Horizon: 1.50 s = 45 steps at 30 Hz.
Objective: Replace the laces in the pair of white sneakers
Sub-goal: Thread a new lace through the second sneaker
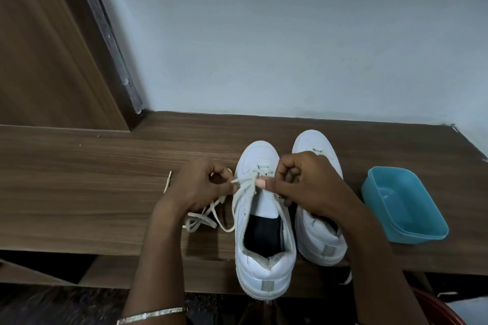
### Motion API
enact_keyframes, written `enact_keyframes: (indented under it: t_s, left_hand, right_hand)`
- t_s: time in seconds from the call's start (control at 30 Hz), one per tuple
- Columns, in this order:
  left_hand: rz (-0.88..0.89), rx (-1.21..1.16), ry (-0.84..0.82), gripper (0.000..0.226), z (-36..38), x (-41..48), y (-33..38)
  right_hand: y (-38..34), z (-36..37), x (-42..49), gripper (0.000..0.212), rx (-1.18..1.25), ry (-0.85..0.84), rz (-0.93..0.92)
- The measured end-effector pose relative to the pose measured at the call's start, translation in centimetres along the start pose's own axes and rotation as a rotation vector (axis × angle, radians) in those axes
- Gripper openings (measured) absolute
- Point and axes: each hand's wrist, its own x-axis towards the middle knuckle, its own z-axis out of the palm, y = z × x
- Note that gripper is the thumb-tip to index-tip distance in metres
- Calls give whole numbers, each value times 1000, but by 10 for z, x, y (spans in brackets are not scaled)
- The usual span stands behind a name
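Note:
Two white sneakers stand side by side on a wooden table [79, 192], toes pointing away from me. The left sneaker [264, 253] is partly laced near its toe with an off-white lace [245, 185]. My left hand [203, 187] pinches one strand of that lace just left of the eyelets. My right hand [303, 185] pinches the other strand above the tongue and covers part of the right sneaker [317, 243]. The loose rest of the lace [203, 219] lies in loops on the table, left of the shoe.
A blue plastic tub [404, 206] sits at the right of the sneakers. A lace tip [167, 182] lies on the table left of my left hand. A wall and a wooden panel [52, 47] stand behind. The left sneaker's heel overhangs the table's near edge.

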Motion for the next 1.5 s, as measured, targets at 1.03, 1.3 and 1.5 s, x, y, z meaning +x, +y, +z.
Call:
enact_keyframes:
  t_s: [1.03,1.3,1.5]
  left_hand:
    - [-484,-1293,426,29,5,15,25]
    - [-574,-1253,653,19,-2,19,-6]
    - [-597,-1011,646,6,1,15,1]
  right_hand:
    - [-26,11,2,26,1081,-67,334]
    - [10,-46,-8,11,1085,135,202]
    - [28,-55,-8,20,1045,306,195]
